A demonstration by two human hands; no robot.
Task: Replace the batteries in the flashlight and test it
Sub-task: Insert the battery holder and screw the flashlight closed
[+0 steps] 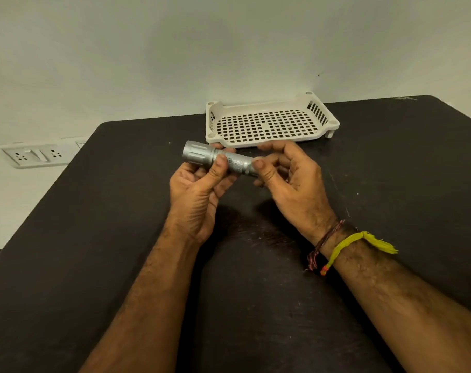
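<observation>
A silver metal flashlight (202, 155) is held level above the dark table (94, 238), its wide head pointing left. My left hand (199, 192) grips the knurled body from below, thumb pressed on top. My right hand (288, 181) pinches the tail end between thumb and fingers, hiding the tail cap. No batteries are in view.
A white perforated plastic tray (272, 122) stands just behind the hands near the wall, nothing in it. A wall socket panel (35, 155) sits at the left beyond the table's edge. Yellow and red threads circle my right wrist (344, 246).
</observation>
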